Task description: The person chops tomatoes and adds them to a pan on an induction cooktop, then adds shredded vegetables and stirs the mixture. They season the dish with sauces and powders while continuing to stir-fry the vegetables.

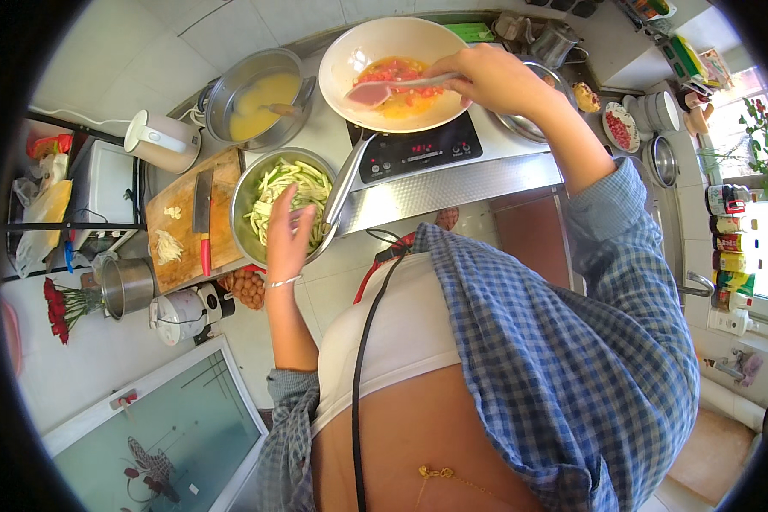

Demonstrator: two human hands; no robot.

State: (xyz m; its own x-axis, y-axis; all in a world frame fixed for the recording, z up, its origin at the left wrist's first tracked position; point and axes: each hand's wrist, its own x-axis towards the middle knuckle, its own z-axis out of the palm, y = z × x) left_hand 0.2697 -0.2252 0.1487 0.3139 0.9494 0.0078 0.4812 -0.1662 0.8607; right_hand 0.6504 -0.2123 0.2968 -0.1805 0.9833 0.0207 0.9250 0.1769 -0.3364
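My right hand grips the handle of a spatula with a pinkish head, held over a white wok. Chopped tomato in yellowish-orange liquid lies in the wok. The wok's long handle points toward me. My left hand, blurred, is over a stainless steel bowl of pale green vegetable strips. Its fingers are apart with nothing between them; whether they touch the strips I cannot tell. Under the wok is a black induction cooktop with a lit display.
Left of the wok stands a metal pot of yellow liquid with a wooden-handled utensil. A cleaver lies on a wooden cutting board beside chopped pieces. An electric kettle is behind it. At right are a lidded pan and a plate of red pieces.
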